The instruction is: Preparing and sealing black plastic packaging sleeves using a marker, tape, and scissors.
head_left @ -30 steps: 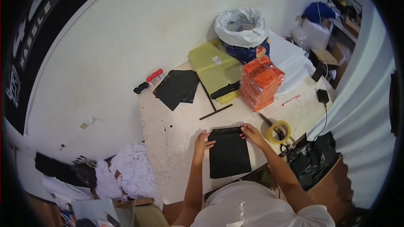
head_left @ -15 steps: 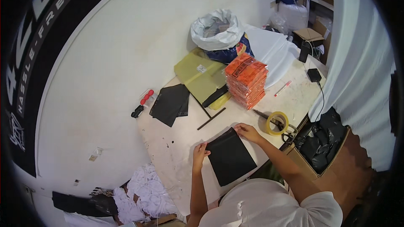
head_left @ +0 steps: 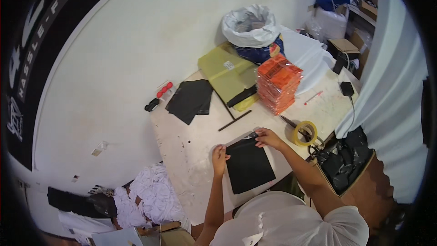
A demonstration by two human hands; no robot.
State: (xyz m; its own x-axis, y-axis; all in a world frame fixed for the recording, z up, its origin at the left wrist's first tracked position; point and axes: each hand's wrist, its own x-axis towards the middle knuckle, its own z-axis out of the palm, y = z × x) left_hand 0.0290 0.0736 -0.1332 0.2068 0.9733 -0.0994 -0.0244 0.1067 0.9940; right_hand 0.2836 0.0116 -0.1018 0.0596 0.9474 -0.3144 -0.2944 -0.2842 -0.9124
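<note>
A square black plastic bag, apparently a mailer, lies flat at the near edge of the table, in front of my body. At its upper left corner, my left hand pinches the edge with fingers closed. My right hand grips the upper right corner, where a shiny folded strip shows along the top edge. Several similar black bags lie fanned out farther left. To the right of my right hand sit a roll of yellowish tape and dark-handled scissors, partly hidden by the roll.
Beyond my hands stands a stack of orange packets in clear wrap. Behind it are a yellow bag and a large white-lined sack. Thin black strips lie mid-table. A cardboard box of black packages stands at the right; white cloth is heaped lower left.
The view has shifted slightly. My right hand has moved a little along the bag's top edge, and a shiny strip now shows there. Both hands keep hold of the bag.
</note>
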